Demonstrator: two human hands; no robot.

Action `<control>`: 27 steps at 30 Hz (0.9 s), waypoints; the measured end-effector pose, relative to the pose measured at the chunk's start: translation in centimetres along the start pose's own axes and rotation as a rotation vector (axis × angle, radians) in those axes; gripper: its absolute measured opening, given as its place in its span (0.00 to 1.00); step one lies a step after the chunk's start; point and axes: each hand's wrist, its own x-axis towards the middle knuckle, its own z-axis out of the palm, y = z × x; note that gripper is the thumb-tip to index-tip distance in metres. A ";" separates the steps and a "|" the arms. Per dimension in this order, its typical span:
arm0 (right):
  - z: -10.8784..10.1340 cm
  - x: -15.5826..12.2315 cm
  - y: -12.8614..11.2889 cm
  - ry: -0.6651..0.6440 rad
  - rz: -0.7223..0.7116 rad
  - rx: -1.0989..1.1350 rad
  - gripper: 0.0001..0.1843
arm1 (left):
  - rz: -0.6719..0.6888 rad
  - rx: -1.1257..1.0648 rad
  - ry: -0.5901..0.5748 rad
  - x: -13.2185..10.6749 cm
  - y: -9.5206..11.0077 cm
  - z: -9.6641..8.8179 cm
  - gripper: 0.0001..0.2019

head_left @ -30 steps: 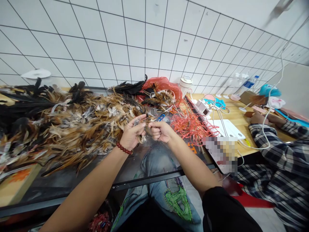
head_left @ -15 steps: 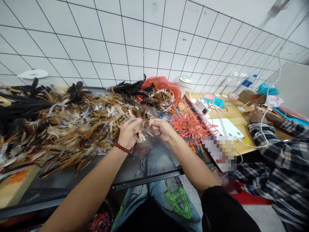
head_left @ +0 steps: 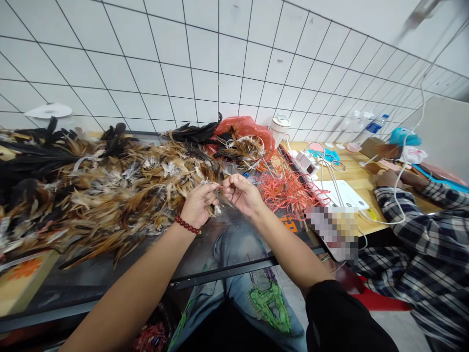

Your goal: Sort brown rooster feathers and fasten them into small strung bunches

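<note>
My left hand (head_left: 200,203), with a dark red bead bracelet (head_left: 187,225) at its wrist, is closed in a pinch at the right edge of a large feather pile (head_left: 120,195). A pale feather tuft (head_left: 217,209) shows just below its fingers, seemingly held there. Facing it, my right hand (head_left: 244,195) has its thumb and fingers drawn together. A thin red string (head_left: 220,187) spans the small gap between both sets of fingertips. Beside my right hand lies a tangled heap of red strings (head_left: 282,188). A small blue tool (head_left: 246,174) is partly hidden behind that hand.
Behind the heap are a red plastic bag (head_left: 245,129) with feathers and a white lidded cup (head_left: 280,128). To the right stand a power strip with cables (head_left: 308,164), a white flat device (head_left: 340,193) and a phone (head_left: 331,234). A co-worker's plaid sleeve (head_left: 399,205) rests farther right.
My right hand has turned, its palm and curled fingers now showing more. A thin red string now shows between the fingertips, where a pale brownish strand was before. My left hand barely moved.
</note>
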 end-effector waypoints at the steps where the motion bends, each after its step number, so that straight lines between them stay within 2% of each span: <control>1: -0.1 0.1 0.1 0.005 0.001 0.012 0.12 | 0.010 0.000 0.003 0.0 0.0 0.1 0.10; 4: -0.3 0.2 0.2 0.026 -0.026 0.021 0.11 | 0.042 -0.027 0.024 -0.1 0.1 0.2 0.06; 9: -0.3 0.1 -0.6 0.042 -0.085 0.041 0.10 | 0.063 -0.103 0.040 0.1 0.4 0.1 0.13; 16: -0.1 -0.1 -0.9 0.035 -0.143 -0.052 0.11 | 0.013 0.002 -0.026 -0.2 0.0 0.1 0.19; 22: 0.0 -0.3 -0.7 -0.024 -0.151 -0.109 0.11 | 0.062 0.058 -0.050 -0.2 -0.4 0.1 0.18; 27: -0.2 -0.4 -0.6 -0.074 -0.197 -0.037 0.09 | 0.097 0.061 -0.045 -0.3 -0.6 0.3 0.18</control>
